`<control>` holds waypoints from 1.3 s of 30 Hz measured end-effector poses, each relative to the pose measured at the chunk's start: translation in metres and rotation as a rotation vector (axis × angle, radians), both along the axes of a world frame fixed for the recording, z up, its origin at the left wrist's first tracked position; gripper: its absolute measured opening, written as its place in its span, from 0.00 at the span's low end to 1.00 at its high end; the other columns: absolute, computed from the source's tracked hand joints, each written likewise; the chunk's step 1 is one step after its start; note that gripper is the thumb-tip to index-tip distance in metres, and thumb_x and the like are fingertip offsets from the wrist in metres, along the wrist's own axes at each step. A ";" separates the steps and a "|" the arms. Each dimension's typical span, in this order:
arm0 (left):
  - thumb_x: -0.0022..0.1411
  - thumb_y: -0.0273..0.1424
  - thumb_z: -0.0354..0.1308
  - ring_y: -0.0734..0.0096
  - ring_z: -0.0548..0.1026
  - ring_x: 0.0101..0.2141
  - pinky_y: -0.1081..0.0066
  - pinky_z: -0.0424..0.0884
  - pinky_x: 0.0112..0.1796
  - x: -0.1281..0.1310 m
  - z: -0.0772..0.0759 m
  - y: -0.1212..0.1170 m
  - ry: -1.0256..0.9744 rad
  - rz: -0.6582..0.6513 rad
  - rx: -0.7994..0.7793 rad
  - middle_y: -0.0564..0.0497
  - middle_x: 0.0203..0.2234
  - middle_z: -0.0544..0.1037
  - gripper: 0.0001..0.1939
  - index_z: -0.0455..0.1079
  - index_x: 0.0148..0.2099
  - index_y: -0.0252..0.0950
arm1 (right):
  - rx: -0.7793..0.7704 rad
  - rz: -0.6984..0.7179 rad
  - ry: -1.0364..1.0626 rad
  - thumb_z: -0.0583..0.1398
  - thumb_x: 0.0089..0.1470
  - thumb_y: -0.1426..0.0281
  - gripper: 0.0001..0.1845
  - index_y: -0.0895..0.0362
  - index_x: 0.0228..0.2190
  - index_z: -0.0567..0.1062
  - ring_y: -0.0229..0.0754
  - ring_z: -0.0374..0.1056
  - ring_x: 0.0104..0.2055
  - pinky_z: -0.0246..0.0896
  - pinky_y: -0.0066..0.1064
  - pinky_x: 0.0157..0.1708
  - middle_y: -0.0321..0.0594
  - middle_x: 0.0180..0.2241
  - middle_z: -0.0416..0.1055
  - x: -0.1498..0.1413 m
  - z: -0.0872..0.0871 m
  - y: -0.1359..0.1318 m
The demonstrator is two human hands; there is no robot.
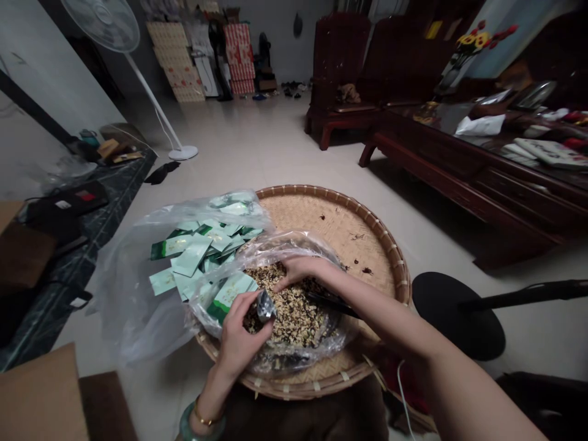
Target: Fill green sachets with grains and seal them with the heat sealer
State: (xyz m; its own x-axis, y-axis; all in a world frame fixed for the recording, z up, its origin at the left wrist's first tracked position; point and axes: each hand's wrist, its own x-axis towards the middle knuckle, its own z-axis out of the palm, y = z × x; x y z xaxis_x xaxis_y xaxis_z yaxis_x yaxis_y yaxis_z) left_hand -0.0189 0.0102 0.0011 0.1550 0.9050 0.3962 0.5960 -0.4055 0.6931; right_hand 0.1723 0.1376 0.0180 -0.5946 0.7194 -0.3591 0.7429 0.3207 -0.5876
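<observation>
Pale floor (257, 144) extends beyond a round woven tray (403, 272). Clear bag (294, 357) on tray holds dried mix (298, 315). Right hand (301, 269) reaches into its far side; grip partly hidden, cannot tell if clenched. Left hand (241, 337): grip pinching silvery packet (265, 305), near-left of right fingertips, just apart, over mix; long axis unclear.

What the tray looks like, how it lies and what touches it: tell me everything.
The tray is wide, round and shallow, woven in tan strips that look like bamboo. Pale ties bind its raised brown rim at intervals. It lies roughly level; its support is hidden. An open clear bag of mix rests on it, and dark bits dot the bare weave.
</observation>
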 end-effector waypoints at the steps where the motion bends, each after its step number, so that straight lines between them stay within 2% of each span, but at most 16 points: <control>1: 0.53 0.27 0.59 0.63 0.74 0.41 0.64 0.73 0.43 -0.001 0.000 -0.001 -0.001 0.000 -0.002 0.47 0.39 0.74 0.18 0.68 0.48 0.35 | -0.019 0.002 0.007 0.70 0.29 0.49 0.58 0.56 0.60 0.60 0.61 0.58 0.59 0.55 0.46 0.56 0.53 0.60 0.60 -0.002 0.000 -0.002; 3: 0.53 0.27 0.59 0.62 0.74 0.41 0.64 0.73 0.43 -0.004 0.000 -0.004 -0.006 0.010 0.005 0.47 0.39 0.74 0.18 0.68 0.47 0.35 | 0.004 0.047 0.060 0.71 0.28 0.49 0.56 0.56 0.58 0.63 0.63 0.58 0.59 0.55 0.47 0.55 0.53 0.60 0.60 -0.006 0.001 -0.010; 6: 0.52 0.28 0.59 0.61 0.75 0.41 0.63 0.73 0.43 -0.007 -0.001 -0.006 -0.014 0.034 0.021 0.47 0.39 0.74 0.17 0.68 0.46 0.34 | 0.073 0.102 0.138 0.69 0.33 0.48 0.51 0.53 0.57 0.65 0.62 0.60 0.57 0.57 0.48 0.54 0.52 0.58 0.62 -0.005 0.005 -0.021; 11: 0.53 0.29 0.59 0.60 0.75 0.42 0.61 0.73 0.44 -0.008 -0.003 -0.006 -0.024 0.036 0.009 0.46 0.39 0.74 0.16 0.68 0.45 0.34 | 0.085 -0.097 -0.006 0.65 0.39 0.45 0.52 0.56 0.60 0.58 0.61 0.61 0.56 0.58 0.48 0.52 0.56 0.58 0.61 -0.002 0.004 -0.024; 13: 0.53 0.29 0.59 0.60 0.75 0.42 0.61 0.73 0.44 -0.008 -0.002 -0.006 -0.029 0.040 0.002 0.46 0.39 0.74 0.15 0.68 0.45 0.34 | 0.094 -0.097 -0.065 0.62 0.43 0.44 0.46 0.55 0.58 0.62 0.60 0.62 0.55 0.59 0.48 0.50 0.56 0.56 0.62 -0.009 0.004 -0.029; 16: 0.53 0.29 0.59 0.61 0.75 0.41 0.62 0.74 0.43 -0.008 0.000 -0.007 -0.043 0.045 0.001 0.46 0.38 0.74 0.15 0.68 0.44 0.34 | 0.192 0.002 -0.033 0.60 0.52 0.50 0.31 0.55 0.51 0.70 0.57 0.65 0.50 0.62 0.45 0.46 0.54 0.49 0.68 -0.019 0.007 -0.042; 18: 0.53 0.29 0.59 0.61 0.75 0.41 0.62 0.74 0.43 -0.009 0.000 -0.007 -0.050 0.044 0.001 0.46 0.38 0.74 0.15 0.68 0.44 0.34 | 0.251 0.052 0.027 0.61 0.53 0.54 0.28 0.54 0.52 0.70 0.55 0.64 0.50 0.61 0.43 0.46 0.51 0.47 0.68 -0.019 0.011 -0.051; 19: 0.52 0.29 0.59 0.61 0.75 0.41 0.62 0.74 0.43 -0.009 0.001 -0.007 -0.051 0.044 0.000 0.46 0.38 0.74 0.15 0.68 0.44 0.34 | 0.262 0.047 0.037 0.62 0.52 0.54 0.31 0.53 0.54 0.68 0.55 0.63 0.52 0.60 0.44 0.48 0.51 0.49 0.66 -0.018 0.011 -0.055; 22: 0.52 0.29 0.59 0.60 0.75 0.41 0.61 0.73 0.43 -0.010 0.000 -0.007 -0.052 0.047 -0.012 0.46 0.38 0.74 0.15 0.69 0.44 0.34 | 0.212 -0.027 -0.020 0.62 0.45 0.45 0.49 0.52 0.62 0.54 0.64 0.54 0.58 0.55 0.54 0.51 0.57 0.58 0.55 -0.015 0.007 -0.060; 24: 0.52 0.30 0.59 0.60 0.75 0.41 0.61 0.73 0.44 -0.011 -0.001 -0.008 -0.051 0.060 -0.015 0.46 0.38 0.74 0.15 0.69 0.44 0.35 | 0.192 -0.034 -0.055 0.61 0.45 0.44 0.52 0.55 0.63 0.51 0.66 0.51 0.59 0.53 0.56 0.51 0.60 0.60 0.52 -0.018 0.001 -0.063; 27: 0.51 0.30 0.59 0.60 0.75 0.41 0.61 0.73 0.44 -0.012 -0.003 -0.008 -0.059 0.084 -0.018 0.46 0.38 0.74 0.15 0.69 0.43 0.35 | 0.305 0.016 -0.039 0.61 0.51 0.50 0.41 0.57 0.60 0.59 0.61 0.57 0.55 0.56 0.52 0.50 0.57 0.54 0.61 -0.031 -0.006 -0.068; 29: 0.51 0.30 0.59 0.60 0.75 0.41 0.60 0.73 0.44 -0.012 -0.003 -0.009 -0.064 0.090 -0.025 0.46 0.38 0.74 0.14 0.69 0.43 0.34 | 0.375 0.032 -0.008 0.61 0.53 0.56 0.30 0.58 0.54 0.67 0.56 0.61 0.51 0.59 0.46 0.47 0.54 0.48 0.65 -0.038 -0.007 -0.070; 31: 0.51 0.30 0.59 0.60 0.75 0.41 0.60 0.73 0.44 -0.013 -0.002 -0.009 -0.069 0.091 -0.032 0.46 0.38 0.74 0.15 0.69 0.43 0.35 | 0.379 0.022 0.052 0.62 0.53 0.60 0.22 0.58 0.47 0.72 0.52 0.62 0.47 0.61 0.42 0.44 0.51 0.44 0.67 -0.041 -0.008 -0.070; 34: 0.51 0.30 0.59 0.61 0.75 0.41 0.60 0.73 0.44 -0.014 0.000 -0.010 -0.075 0.082 -0.032 0.46 0.38 0.74 0.15 0.68 0.43 0.35 | 0.317 -0.056 0.250 0.63 0.52 0.66 0.11 0.58 0.37 0.76 0.50 0.63 0.43 0.60 0.40 0.42 0.47 0.38 0.69 -0.038 -0.010 -0.066; 36: 0.52 0.30 0.59 0.61 0.74 0.41 0.61 0.73 0.44 -0.013 0.001 -0.009 -0.072 0.074 -0.033 0.47 0.38 0.74 0.15 0.68 0.44 0.35 | 0.196 -0.203 0.469 0.64 0.48 0.72 0.04 0.57 0.30 0.76 0.47 0.64 0.41 0.59 0.40 0.45 0.42 0.34 0.71 -0.034 -0.013 -0.062; 39: 0.52 0.30 0.59 0.61 0.74 0.41 0.61 0.73 0.45 -0.012 0.001 -0.009 -0.063 0.070 -0.031 0.47 0.38 0.74 0.15 0.69 0.44 0.35 | -0.010 -0.453 0.735 0.64 0.42 0.77 0.06 0.56 0.26 0.75 0.44 0.67 0.40 0.58 0.39 0.48 0.36 0.32 0.73 -0.027 -0.017 -0.059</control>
State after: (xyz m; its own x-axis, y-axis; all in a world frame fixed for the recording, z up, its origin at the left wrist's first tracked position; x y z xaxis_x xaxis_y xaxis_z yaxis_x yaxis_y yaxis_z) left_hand -0.0310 0.0015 0.0023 0.0662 0.9248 0.3746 0.5773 -0.3417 0.7416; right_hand 0.1455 0.0782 0.0013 -0.3350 0.9422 -0.0036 0.2286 0.0776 -0.9704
